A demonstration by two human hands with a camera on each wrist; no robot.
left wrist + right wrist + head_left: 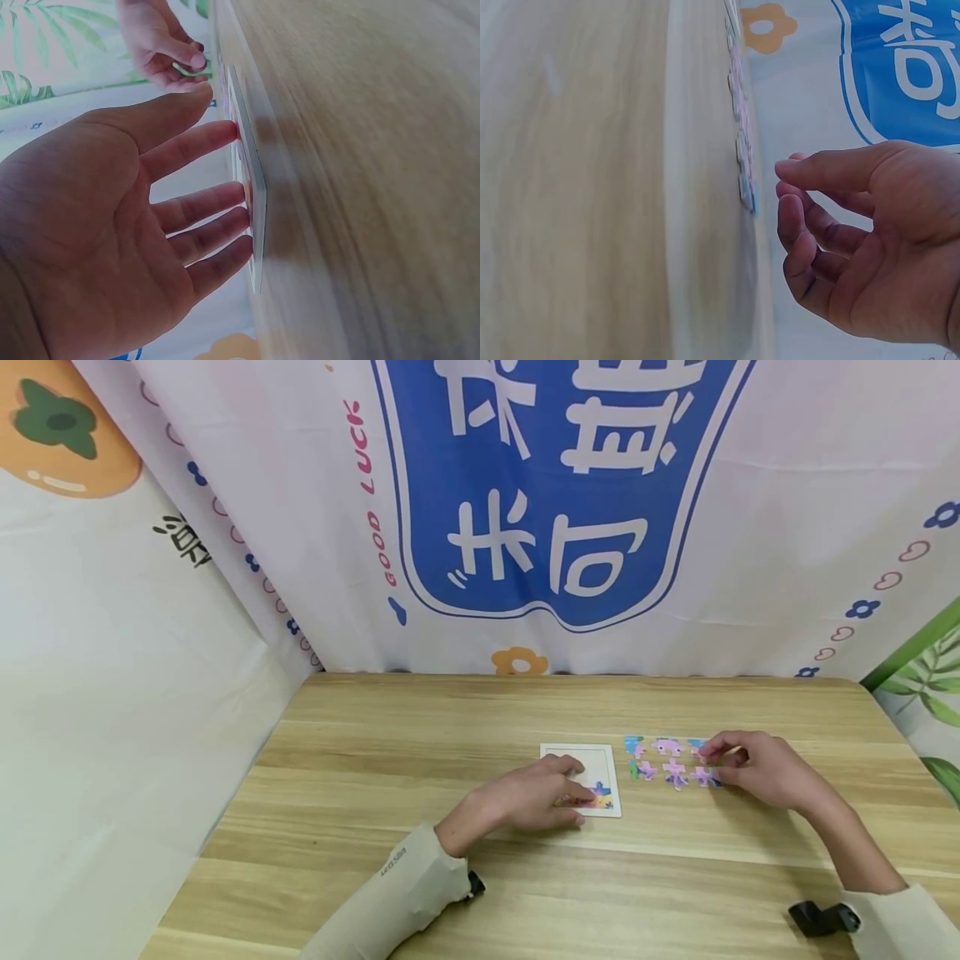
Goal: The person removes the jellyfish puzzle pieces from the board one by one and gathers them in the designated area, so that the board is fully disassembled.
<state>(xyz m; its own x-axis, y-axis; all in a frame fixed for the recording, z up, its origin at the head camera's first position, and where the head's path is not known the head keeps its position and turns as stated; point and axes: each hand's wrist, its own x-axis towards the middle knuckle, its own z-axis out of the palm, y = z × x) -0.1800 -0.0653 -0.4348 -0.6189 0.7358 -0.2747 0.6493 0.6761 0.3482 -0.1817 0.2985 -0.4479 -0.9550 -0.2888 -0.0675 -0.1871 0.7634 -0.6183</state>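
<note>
The white square puzzle board [600, 760] on the light wooden table [420, 735] is pressed by the spread left hand [525, 795], while loose pastel jigsaw pieces [670, 760] beside it are approached by the right hand [757, 768], fingers loosely curled, nothing held.

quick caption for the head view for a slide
Left hand rests on a puzzle board; right hand reaches for loose pieces beside it.

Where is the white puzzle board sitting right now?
In the head view, the white puzzle board lies flat near the middle of the wooden table, under the left hand's fingertips, just left of the loose puzzle pieces.
</note>
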